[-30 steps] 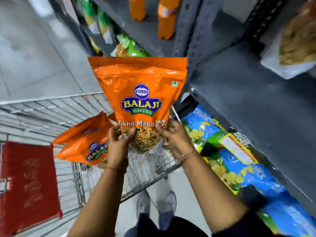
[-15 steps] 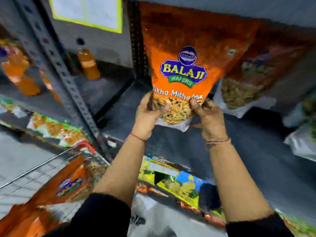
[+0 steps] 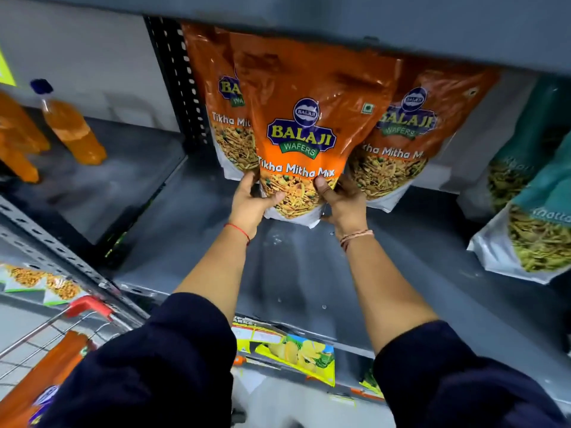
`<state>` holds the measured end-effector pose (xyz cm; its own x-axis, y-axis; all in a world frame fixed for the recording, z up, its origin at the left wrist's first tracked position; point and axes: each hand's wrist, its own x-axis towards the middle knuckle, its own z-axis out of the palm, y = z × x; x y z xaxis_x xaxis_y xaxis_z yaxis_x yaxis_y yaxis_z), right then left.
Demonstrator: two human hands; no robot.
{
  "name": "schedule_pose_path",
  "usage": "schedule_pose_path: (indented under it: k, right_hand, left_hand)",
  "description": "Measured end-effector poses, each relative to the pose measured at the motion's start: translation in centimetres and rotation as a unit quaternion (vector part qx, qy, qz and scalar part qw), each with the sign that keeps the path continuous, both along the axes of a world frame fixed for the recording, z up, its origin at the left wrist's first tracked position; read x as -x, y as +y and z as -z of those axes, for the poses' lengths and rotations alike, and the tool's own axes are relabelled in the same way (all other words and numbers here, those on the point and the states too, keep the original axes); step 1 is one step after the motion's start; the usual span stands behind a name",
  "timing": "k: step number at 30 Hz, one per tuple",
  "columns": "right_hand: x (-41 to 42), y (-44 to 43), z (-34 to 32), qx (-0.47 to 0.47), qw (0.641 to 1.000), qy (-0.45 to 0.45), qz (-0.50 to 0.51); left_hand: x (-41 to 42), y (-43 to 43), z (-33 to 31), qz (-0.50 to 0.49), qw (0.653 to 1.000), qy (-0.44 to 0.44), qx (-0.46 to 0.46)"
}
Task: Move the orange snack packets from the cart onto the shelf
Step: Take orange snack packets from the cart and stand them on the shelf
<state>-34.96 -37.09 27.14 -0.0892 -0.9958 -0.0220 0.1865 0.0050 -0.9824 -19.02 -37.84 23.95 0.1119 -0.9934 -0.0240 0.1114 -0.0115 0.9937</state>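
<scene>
1. Three Balaji Tikha Mitha Mix packets on the grey shelf [image 3: 191, 242]: held packet [image 3: 309, 125] in front, one [image 3: 222, 118] behind-left, one [image 3: 411, 131] behind-right of it.
2. Left hand [image 3: 250, 202] and right hand [image 3: 343, 202]: fingers closed on held packet's bottom corners, its base low over the shelf; contact unclear.
3. Fourth orange packet [image 3: 52, 372] in cart [image 3: 89, 307], well below-left of held packet.
4. Two teal packets [image 3: 537, 193] to its right; orange bottles [image 3: 74, 134] to its left.
5. Versus half a second ago: held packet lower, deeper in the shelf.

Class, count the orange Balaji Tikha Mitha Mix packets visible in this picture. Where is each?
4. One held by both hands, one behind it on the shelf at left, one behind at right, one in the cart at bottom left. More may be hidden.
</scene>
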Motion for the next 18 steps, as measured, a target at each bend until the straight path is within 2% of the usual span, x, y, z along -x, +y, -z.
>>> schedule_pose_path:
  k: [6,9,10,12,14,17,18]
  right_hand:
    - [-0.9,1.1,0.1,0.001,0.999,0.001,0.037]
    - [-3.1,4.5,3.2,-0.004,0.995,0.035,0.098]
    - [-4.2,6.5,4.1,0.009,0.99,0.091,0.108]
    - [-6.9,10.4,5.7,0.111,0.954,0.269,0.076]
    - [-10.0,13.1,6.7,0.229,0.898,0.376,0.003]
    - [-15.7,16.8,7.8,0.343,0.837,0.406,-0.127]
    - [-17.4,18.1,8.6,0.357,0.822,0.405,-0.184]
  left_hand:
    - [0.4,0.4,0.0,-0.001,0.999,-0.052,0.006]
    - [-0.9,4.4,0.2,-0.119,0.989,-0.083,0.014]
    - [-1.6,6.5,0.6,-0.173,0.98,-0.097,0.028]
    - [-3.8,12.0,1.8,-0.26,0.954,-0.137,0.067]
    - [-6.5,17.4,3.6,-0.331,0.92,-0.19,0.086]
    - [-10.4,24.4,7.4,-0.402,0.867,-0.291,0.04]
    - [-11.4,26.6,8.6,-0.414,0.86,-0.297,0.013]
